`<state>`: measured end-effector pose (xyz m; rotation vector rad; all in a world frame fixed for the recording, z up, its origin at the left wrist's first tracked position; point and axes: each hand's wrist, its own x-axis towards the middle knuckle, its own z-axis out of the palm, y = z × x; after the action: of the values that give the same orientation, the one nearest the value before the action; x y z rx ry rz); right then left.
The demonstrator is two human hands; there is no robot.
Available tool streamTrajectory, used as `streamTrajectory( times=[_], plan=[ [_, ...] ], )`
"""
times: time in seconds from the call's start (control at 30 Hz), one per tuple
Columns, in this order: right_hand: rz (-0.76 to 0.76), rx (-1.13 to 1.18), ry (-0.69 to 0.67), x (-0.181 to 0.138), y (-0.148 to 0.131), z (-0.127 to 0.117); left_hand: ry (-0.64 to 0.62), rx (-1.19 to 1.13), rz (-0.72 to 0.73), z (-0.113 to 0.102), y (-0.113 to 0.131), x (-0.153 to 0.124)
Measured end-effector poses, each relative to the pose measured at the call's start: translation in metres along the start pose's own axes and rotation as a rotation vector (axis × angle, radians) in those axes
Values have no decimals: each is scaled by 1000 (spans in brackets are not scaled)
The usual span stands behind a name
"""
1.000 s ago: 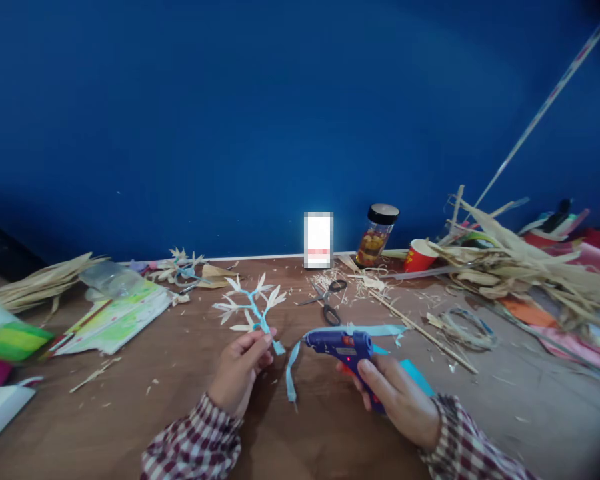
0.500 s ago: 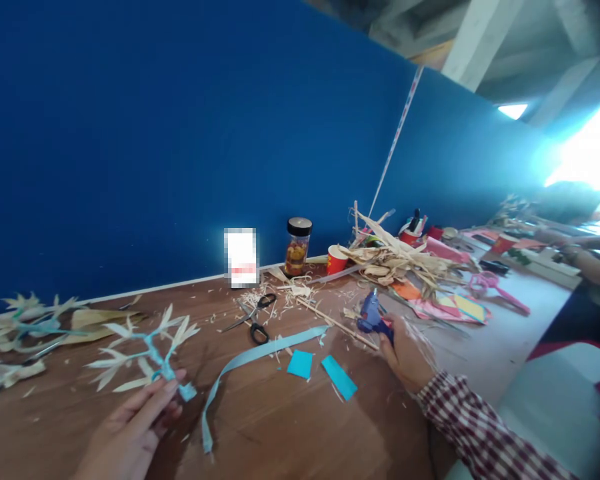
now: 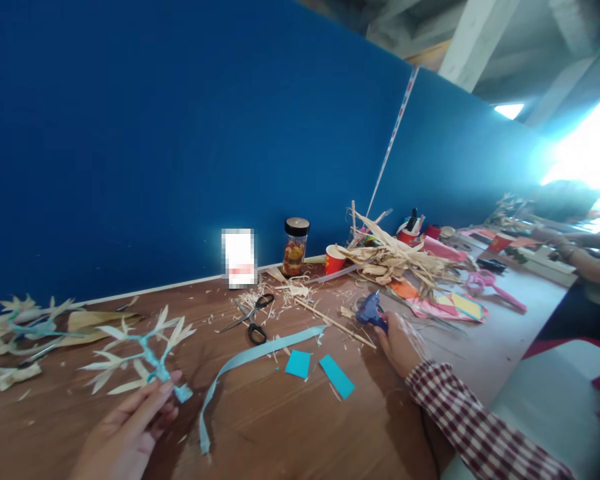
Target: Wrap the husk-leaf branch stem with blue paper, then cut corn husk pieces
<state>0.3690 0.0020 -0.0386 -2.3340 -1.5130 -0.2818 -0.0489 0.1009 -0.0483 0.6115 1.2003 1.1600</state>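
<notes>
Left hand (image 3: 130,427) pinches the leaf sprig (image 3: 140,350) left of the scissors (image 3: 253,320); right hand (image 3: 403,347), fingers wrapped, grips the glue gun (image 3: 370,312) to their right.

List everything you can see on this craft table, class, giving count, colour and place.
leaf sprig: one, cream with light-blue stem, front left
ribbon strip: one, light blue, centre
paper pieces: two, turquoise, right of ribbon strip
scissors: one, black handles, behind ribbon strip
jar: one, black lid, at the back
paper cup: one, red, right of jar
dried husks: one pile, tan, back right
glue gun: one, blue, centre right
table: one, brown wood
co-worker's arm: one, far right
left hand: fingers pinching leaf sprig
right hand: gripping glue gun
</notes>
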Motion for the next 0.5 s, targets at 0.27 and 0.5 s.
streamTrajectory(
  times=[0.27, 0.5],
  plan=[
    [-185, 150, -74, -16, 1, -32, 15, 3, -12, 2, 2, -2],
    [-176, -68, -172, -23, -1, -82, 20, -20, 1, 9, 4, -7]
  ],
)
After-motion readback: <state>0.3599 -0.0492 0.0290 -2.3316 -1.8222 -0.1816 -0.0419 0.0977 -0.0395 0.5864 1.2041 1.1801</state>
